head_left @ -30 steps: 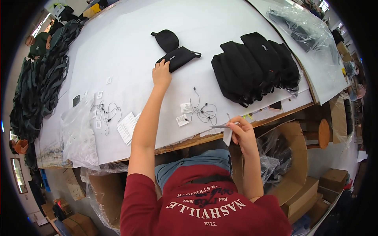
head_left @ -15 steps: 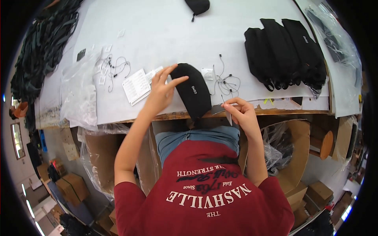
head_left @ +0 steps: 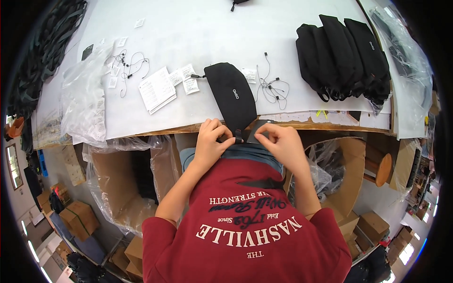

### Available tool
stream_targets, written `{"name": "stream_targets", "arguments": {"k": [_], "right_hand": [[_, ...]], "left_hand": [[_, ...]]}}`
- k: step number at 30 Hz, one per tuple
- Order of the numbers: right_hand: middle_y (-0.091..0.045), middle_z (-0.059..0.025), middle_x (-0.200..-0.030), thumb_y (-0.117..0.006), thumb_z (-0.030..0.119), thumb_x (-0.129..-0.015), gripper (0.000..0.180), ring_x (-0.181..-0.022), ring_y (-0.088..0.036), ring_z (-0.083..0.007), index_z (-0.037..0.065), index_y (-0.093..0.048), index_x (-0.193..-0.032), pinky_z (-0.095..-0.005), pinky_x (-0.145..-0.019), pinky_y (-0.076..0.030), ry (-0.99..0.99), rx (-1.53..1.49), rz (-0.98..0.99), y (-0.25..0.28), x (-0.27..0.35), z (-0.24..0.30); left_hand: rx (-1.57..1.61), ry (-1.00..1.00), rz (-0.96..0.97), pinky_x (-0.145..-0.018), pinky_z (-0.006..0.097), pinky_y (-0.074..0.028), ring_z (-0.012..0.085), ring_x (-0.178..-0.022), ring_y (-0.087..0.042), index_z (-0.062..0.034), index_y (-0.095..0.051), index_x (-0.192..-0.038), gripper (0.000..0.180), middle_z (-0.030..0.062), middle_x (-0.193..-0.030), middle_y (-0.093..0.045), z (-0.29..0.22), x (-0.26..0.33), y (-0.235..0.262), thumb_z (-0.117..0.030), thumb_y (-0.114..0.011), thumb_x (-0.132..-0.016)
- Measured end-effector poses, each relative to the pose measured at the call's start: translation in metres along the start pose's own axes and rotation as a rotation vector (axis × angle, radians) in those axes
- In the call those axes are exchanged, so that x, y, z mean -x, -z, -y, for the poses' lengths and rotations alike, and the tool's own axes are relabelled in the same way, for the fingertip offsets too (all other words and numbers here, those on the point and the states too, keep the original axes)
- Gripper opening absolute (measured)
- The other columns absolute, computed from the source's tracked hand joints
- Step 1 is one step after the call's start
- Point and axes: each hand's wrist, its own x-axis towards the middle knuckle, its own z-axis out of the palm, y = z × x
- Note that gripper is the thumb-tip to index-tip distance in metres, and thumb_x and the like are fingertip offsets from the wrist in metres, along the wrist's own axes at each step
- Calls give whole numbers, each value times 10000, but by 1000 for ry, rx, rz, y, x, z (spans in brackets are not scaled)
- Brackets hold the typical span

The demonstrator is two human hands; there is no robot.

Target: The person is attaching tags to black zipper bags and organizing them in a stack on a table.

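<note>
- The left hand's thumb and forefinger are drawn together at the short black fabric loop and seem clamped on it; the exact contact is too small to tell.
- The right hand's thumb and forefinger are pinched on a flat, dark grey card tag, just beside the loop; whether a cord runs from it cannot be told.
- Directly beyond both hands, the tapered black fabric pouch lies on the white-covered table, its narrow end reaching past the edge toward the lap. A sharp tug on the loop could drag it off.
- The card is gripped near one edge, so a loosened pinch could drop it between table and lap.
- Beyond the right fingers lie thin dark cords with small black clips; being loosely crossed, they could snag or tangle if one were pulled out.
- Beyond the left fingers sit a stack of white printed sheets and small white labels; the pouch's zip pull rests near the labels and could sweep them aside if the pouch swung.
- Farther out to the right of the fingers is a pile of black fabric pouches; far left, a crumpled clear plastic bag.
</note>
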Motion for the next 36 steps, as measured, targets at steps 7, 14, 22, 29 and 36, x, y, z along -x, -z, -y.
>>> {"name": "stream_targets", "arguments": {"k": [7, 14, 22, 29, 36], "right_hand": [[-428, -48, -481, -696, 140, -794, 118, -411, -390, -129, 103, -697, -906, -280, -432, -318, 99, -63, -75, -27, 3, 11], [-580, -65, -627, -665, 187, -820, 97, -526, -582, -214, 104, -682, -866, -339, -483, -428, 196, -66, -109, -28, 1, 18], [-501, 17, -634, -642, 104, -851, 70, -545, -468, -44, 47, -603, -847, -244, -488, -339, 54, -284, -5, -14, 0, 15], [-600, -9, -776, -614, 55, -866, 109, -583, -411, -26, 47, -537, -943, -173, -556, -320, 126, -860, 101, -12, 1, 0], [-604, -55, -802, -520, 91, -954, 117, -665, -495, -54, 44, -483, -1054, -177, -578, -369, 94, -1131, 235, -6, 9, 15]], "left_hand": [[431, 245, -2, -567, 261, -352, 117, -645, -431, -67, -728, -899, 174, 11, -665, -471, -19, -1, 6, -90, -740, -727], [556, 220, -101, -619, 216, -398, 75, -668, -485, -26, -703, -884, 109, 10, -780, -574, -26, 0, 12, -61, -711, -782], [940, 360, -240, -642, 192, -421, 51, -705, -532, -2, -600, -968, 117, 48, -857, -649, -33, 0, 26, -109, -579, -926], [920, 351, 36, -607, 186, -401, 33, -652, -521, -8, -612, -919, 113, 20, -846, -660, -53, 3, 40, -116, -580, -921], [748, 177, 156, -500, 203, -335, 19, -532, -428, 11, -563, -849, 132, 21, -613, -572, -64, -2, 38, -89, -530, -929]]}}
